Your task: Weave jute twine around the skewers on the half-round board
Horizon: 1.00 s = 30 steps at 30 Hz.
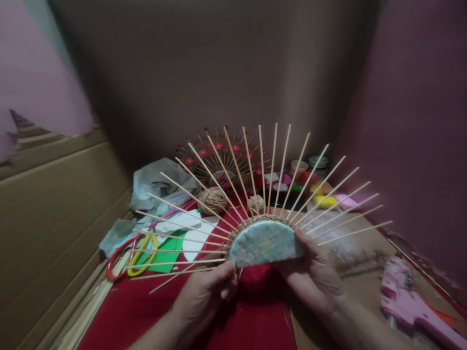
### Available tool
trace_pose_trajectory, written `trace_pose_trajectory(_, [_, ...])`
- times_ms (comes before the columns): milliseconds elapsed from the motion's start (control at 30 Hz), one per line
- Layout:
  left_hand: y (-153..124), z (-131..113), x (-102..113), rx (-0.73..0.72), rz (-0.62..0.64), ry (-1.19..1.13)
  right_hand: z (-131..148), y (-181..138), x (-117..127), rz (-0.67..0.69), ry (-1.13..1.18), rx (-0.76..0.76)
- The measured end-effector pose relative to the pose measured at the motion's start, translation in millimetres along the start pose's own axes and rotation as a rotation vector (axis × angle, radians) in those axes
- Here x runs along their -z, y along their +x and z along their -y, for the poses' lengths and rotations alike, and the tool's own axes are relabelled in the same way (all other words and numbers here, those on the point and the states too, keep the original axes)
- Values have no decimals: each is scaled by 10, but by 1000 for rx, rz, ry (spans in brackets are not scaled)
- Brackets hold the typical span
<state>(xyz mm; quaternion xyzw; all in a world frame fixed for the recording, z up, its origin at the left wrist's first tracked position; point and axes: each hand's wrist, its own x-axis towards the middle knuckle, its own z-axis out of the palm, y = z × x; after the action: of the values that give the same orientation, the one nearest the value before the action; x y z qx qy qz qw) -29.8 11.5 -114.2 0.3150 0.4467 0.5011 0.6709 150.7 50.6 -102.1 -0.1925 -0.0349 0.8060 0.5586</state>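
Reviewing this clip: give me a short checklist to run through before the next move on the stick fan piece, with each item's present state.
1. Left hand grips the half-disc at its lower left edge: ok.
2. Right hand grips its right edge: ok.
3. Sticks fan out evenly, none visibly broken: ok.
4. Twine woven along the curved rim is tight: cannot tell, blurred.
5. Twine ball within reach behind the piece: ok.
6. Pink glue gun lies apart from both hands: ok.

Beyond the fingertips (222,268) passage is barred by fanned skewers (277,165); behind those, twine balls (212,200) and paint pots (318,163) are crowded. Right of the fingers, a glue gun (412,304) lies. Below them, red cloth (251,321) is left open.
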Motion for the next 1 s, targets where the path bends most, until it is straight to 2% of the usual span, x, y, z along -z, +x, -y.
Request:
trace_pose_trajectory(133, [6,23,24,-70,35,17,-2,4,16,7,-20,-10])
trace_pose_trajectory(400, [-20,23,39,0,12,33,-9,8,22,10,-53,7])
trace_pose_trajectory(567, [-16,36,54,-25,9,47,-5,-6,6,37,-72,7])
trace_pose_trajectory(1000, [-12,32,37,-48,1,31,-12,-10,25,-9,-40,6])
